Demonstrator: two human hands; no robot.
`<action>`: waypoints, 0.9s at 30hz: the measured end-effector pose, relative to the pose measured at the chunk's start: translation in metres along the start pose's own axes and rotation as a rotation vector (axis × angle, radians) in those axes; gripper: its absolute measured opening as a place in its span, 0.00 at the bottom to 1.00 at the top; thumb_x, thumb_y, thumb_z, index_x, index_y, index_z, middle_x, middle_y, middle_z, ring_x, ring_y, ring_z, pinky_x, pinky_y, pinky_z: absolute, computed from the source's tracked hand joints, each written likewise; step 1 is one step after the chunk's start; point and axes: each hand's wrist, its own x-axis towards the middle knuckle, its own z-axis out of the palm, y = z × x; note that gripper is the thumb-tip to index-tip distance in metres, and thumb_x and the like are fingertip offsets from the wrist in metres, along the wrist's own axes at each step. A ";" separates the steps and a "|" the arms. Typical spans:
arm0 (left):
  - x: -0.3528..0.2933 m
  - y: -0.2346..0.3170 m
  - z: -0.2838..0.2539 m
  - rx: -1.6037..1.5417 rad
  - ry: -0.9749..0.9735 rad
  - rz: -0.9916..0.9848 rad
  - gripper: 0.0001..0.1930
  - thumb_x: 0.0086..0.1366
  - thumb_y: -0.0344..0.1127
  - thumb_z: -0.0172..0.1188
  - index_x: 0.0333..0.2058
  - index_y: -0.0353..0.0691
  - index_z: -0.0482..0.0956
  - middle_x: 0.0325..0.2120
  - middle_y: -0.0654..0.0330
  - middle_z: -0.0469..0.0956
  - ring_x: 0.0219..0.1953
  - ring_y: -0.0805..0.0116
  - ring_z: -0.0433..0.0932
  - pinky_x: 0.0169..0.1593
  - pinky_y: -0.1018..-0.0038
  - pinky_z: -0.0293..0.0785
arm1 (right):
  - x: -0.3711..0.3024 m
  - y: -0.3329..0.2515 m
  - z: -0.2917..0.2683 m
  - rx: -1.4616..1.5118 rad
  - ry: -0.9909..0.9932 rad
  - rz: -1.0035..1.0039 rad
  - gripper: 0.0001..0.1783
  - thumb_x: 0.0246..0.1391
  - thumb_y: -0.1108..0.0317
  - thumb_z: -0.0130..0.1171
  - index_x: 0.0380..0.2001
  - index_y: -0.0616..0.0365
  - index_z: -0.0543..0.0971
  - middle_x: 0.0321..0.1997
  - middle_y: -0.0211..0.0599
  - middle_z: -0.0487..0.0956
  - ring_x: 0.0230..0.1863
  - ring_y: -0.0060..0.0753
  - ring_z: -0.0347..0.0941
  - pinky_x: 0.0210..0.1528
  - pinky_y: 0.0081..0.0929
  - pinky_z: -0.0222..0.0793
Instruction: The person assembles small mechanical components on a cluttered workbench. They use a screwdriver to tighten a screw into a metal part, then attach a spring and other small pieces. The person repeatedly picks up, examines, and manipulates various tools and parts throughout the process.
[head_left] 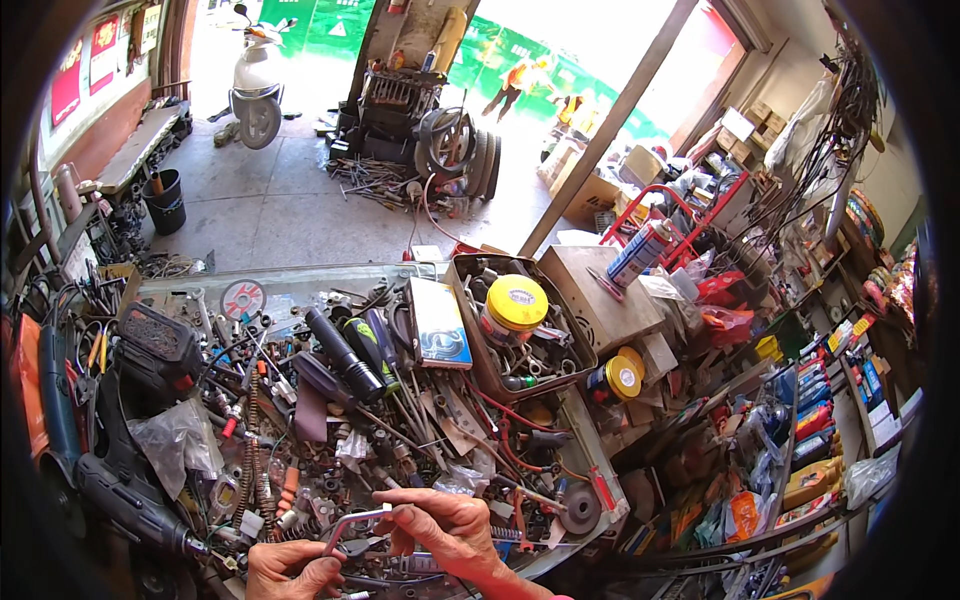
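Note:
Low over the cluttered bench, my two hands share a thin, bent silvery metal rod [345, 524]; its exact kind is not clear. My left hand [278, 572] is closed on the lower end, thumb and fingers pinching it. At the upper end, by a whitish tip, the thumb and fingers of my right hand [450, 530] close on the rod. Beneath them lie small metal parts, springs and fittings. Left of my hands sits a dark power drill [130, 500]. A round grey wheel [580, 508] lies right of my right hand.
A black flashlight [342, 352], a blue-and-white box [438, 325] and a metal tray [520, 388] with a yellow-lidded tub [515, 302] stand farther back. Beyond the bench are a bucket [165, 205], tires [485, 165] and a scooter [258, 90]. Packed shelves [800, 440] line the right.

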 end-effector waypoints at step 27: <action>0.002 -0.003 -0.001 0.030 -0.034 0.090 0.08 0.64 0.28 0.61 0.40 0.32 0.81 0.22 0.65 0.79 0.20 0.81 0.74 0.24 0.85 0.69 | 0.003 0.018 -0.001 -0.187 -0.027 -0.095 0.14 0.55 0.73 0.64 0.44 0.67 0.80 0.34 0.39 0.83 0.32 0.21 0.79 0.31 0.17 0.77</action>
